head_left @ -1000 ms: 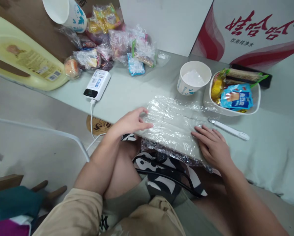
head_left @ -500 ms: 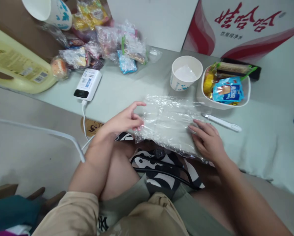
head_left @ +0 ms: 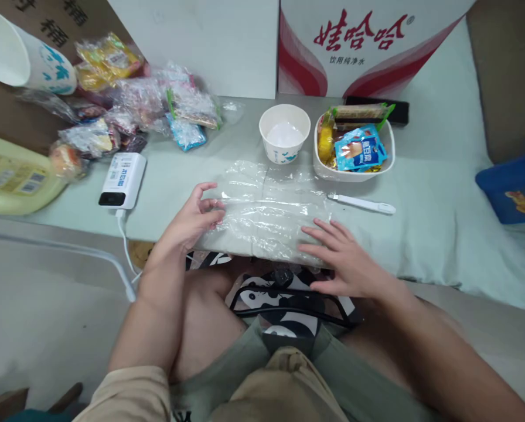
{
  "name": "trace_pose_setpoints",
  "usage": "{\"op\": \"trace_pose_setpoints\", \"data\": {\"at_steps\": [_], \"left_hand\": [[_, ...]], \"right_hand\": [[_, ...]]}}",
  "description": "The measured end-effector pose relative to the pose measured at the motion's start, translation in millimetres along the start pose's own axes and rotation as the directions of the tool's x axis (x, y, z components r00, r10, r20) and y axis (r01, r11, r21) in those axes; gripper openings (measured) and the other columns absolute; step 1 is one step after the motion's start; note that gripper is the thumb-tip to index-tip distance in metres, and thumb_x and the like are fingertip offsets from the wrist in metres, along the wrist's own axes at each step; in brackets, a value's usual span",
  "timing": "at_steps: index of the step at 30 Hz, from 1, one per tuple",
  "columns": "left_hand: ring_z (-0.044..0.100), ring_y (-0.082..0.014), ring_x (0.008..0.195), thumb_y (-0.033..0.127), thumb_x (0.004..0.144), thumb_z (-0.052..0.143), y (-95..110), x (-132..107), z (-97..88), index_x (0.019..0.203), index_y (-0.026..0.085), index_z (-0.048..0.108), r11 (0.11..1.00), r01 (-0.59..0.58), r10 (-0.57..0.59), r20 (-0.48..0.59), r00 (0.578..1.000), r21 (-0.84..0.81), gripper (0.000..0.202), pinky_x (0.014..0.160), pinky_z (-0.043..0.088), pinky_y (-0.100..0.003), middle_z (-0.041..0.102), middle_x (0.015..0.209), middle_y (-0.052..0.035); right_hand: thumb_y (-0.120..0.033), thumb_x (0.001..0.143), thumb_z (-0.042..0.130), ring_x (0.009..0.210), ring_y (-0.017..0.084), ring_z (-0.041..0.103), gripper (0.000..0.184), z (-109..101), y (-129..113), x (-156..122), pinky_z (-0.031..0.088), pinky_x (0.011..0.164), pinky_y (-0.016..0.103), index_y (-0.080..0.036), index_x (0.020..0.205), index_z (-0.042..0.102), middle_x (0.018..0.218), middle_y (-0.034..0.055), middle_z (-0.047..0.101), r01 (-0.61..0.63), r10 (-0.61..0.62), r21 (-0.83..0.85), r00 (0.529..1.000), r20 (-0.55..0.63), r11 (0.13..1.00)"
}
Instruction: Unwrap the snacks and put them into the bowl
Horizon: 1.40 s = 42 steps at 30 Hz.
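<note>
Left hand [head_left: 191, 219] partly hides the clear plastic film [head_left: 262, 218]

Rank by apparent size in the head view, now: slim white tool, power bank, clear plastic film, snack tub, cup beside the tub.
1. Clear plastic film
2. Snack tub
3. Cup beside the tub and power bank: too close to rank
4. Slim white tool

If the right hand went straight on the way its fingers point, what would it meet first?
Most likely the clear plastic, spread just ahead of the right hand; whether the two touch is hard to tell.
</note>
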State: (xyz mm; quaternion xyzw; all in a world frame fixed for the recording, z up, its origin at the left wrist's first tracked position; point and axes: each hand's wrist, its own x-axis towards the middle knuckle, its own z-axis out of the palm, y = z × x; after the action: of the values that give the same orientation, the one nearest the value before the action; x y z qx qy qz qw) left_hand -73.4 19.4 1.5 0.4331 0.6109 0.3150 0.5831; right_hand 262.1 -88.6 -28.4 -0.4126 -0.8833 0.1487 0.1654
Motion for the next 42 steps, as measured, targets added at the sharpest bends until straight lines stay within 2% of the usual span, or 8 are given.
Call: {"op": "trace_pose_setpoints", "data": {"at_steps": [5,16,20,23,26,33,39,42], "left_hand": [[0.052,-0.0067,0.048,0.019,0.058,0.075,2,7,-6.6,0.107,0.021,0.056,1.0,-0.015,0.014,-0.172,0.985,-0.002,0.052,0.042,0.031,-0.016,0.063,0.071,0.0041],[0.048,-0.0073,0.047,0.023,0.076,0.06,-3,16,-16.6,0.081,0.02,0.058,0.947,-0.277,0.322,-0.488,0.811,0.165,0.006,0.046,0.036,-0.018,0.054,0.055,0.0052],[0.061,-0.0132,0.062,0.039,0.084,0.058,-6,-23,-0.5,0.089,0.022,0.061,0.798,-0.529,0.592,-0.211,0.778,0.288,0.018,0.064,0.052,-0.027,0.063,0.067,0.0008],[0.064,-0.0298,0.114,0.048,0.065,0.08,-9,-51,28.4,0.112,0.023,0.066,0.571,-0.679,0.554,0.394,0.734,0.462,0.055,0.103,0.049,-0.046,0.071,0.115,-0.0102],[0.046,-0.0342,0.14,0.032,0.073,0.075,-12,-59,48.2,0.131,0.028,0.061,0.383,-0.774,0.53,0.566,0.631,0.505,0.059,0.116,0.037,-0.055,0.058,0.143,-0.0108],[0.069,-0.0202,0.092,0.038,0.09,0.06,-8,-26,25.6,0.081,0.02,0.069,0.767,-0.515,0.511,0.122,0.851,0.381,0.023,0.088,0.055,-0.033,0.074,0.097,-0.0083],[0.056,-0.0102,0.051,0.05,0.082,0.068,-5,1,37.3,0.082,0.02,0.059,0.964,-0.264,0.255,-0.144,0.956,-0.043,0.032,0.044,0.041,-0.02,0.061,0.062,0.0014],[0.054,-0.0086,0.049,0.053,0.082,0.066,-4,6,43.1,0.091,0.021,0.058,0.972,-0.216,0.197,-0.188,0.962,-0.086,0.034,0.043,0.038,-0.018,0.058,0.061,0.004]], "right_hand": [[-0.021,0.091,0.06,0.143,0.027,0.045,0.041,11,-2,2,0.032,0.116,0.057,-0.035,0.129,0.065,0.148,0.002,0.056,0.018,-0.017,-0.007,0.993,0.121,1.0],[-0.022,0.091,0.057,0.11,0.025,0.07,0.019,-2,-1,5,0.054,0.095,0.046,-0.027,0.091,0.075,0.108,0.0069,0.077,0.081,-0.018,0.188,0.948,-0.316,0.979],[-0.022,0.091,0.059,0.078,0.021,0.075,0.017,0,-9,4,0.06,0.076,0.039,-0.028,0.09,0.075,0.086,0.0036,0.079,-0.133,0.27,0.307,0.843,-0.465,0.942],[-0.031,0.092,0.063,0.061,0.018,0.072,0.013,2,-16,9,0.057,0.057,0.032,-0.025,0.091,0.075,0.071,0.0022,0.076,-0.331,0.62,0.549,0.604,-0.501,0.767],[-0.044,0.089,0.066,0.051,0.015,0.067,0.025,0,-14,20,0.048,0.044,0.026,-0.02,0.09,0.074,0.07,0.003,0.075,-0.36,0.824,0.752,0.374,-0.426,0.552],[-0.052,0.08,0.072,0.047,0.01,0.061,0.036,-3,18,30,0.039,0.04,0.019,-0.019,0.094,0.071,0.069,0.0006,0.072,-0.3,0.954,0.918,0.226,-0.195,0.258],[-0.05,0.083,0.069,0.089,0.019,0.074,0.04,-1,23,24,0.058,0.078,0.034,-0.025,0.113,0.061,0.089,0.0028,0.077,-0.264,0.877,0.898,0.429,-0.218,0.352],[-0.044,0.079,0.071,0.076,0.018,0.073,0.029,-4,21,22,0.058,0.07,0.031,-0.022,0.097,0.064,0.077,0.0021,0.074,-0.357,0.879,0.861,0.439,-0.187,0.362]]}}
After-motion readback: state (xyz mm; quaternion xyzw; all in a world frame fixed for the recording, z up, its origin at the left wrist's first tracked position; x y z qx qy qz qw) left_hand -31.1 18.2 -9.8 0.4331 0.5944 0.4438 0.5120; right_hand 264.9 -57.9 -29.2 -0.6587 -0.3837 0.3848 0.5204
